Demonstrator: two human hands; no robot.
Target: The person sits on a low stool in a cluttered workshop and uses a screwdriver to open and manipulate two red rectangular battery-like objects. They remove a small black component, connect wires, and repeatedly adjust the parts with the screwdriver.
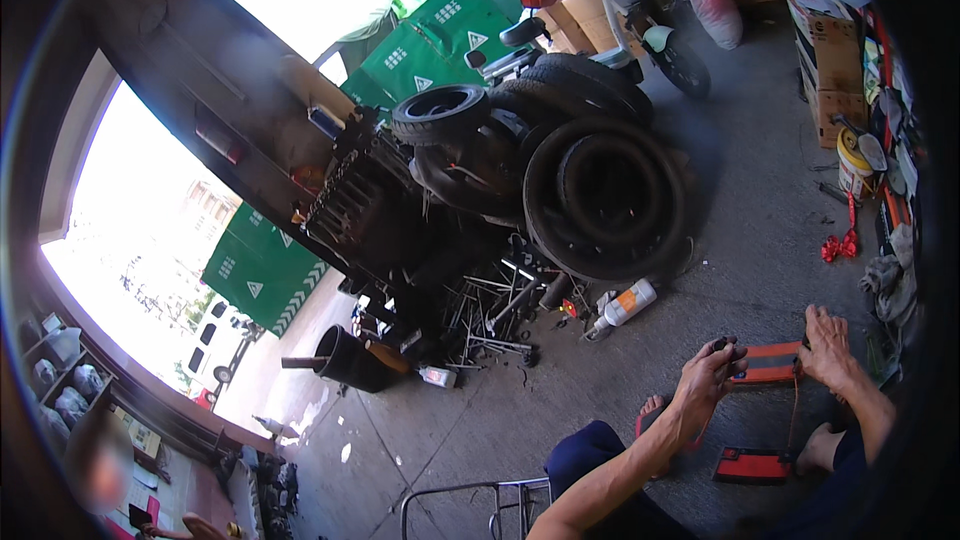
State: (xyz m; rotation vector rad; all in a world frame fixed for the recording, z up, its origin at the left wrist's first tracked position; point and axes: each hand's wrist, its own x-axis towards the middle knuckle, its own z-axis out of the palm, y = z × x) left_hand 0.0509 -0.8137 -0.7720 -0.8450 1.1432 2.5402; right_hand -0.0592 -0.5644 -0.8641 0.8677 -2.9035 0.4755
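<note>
We seem to position the strip (768, 372): left hand (708, 372) pinches a dark bit (720, 344); right hand's (830, 348) grip we cannot tell. Next move probably calls for minding the cord (795, 412).

Tyres (543, 180) are piled on the floor (745, 250). Tools (512, 308) and a white bottle (628, 303) lie near them. A scooter (656, 38) stands behind the pile.
</note>
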